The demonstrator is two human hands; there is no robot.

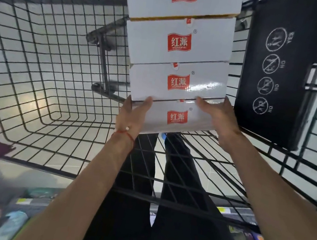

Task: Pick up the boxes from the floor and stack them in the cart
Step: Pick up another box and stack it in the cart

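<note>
Stack of boxes (179, 60) upright in the cart (41, 69), I reckon not yet grounded; my left hand (133, 113) and right hand (220, 118) clasp the bottom box (193, 121) by opposite ends (neither nearer).

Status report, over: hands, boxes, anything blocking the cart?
Left hand, right hand: gripping nearest box of four-box stack. Stack over wire cart basket. Black seat flap close beside right hand.

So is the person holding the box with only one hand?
No, the left hand and right hand both grip the nearest box, one on each side.
</note>
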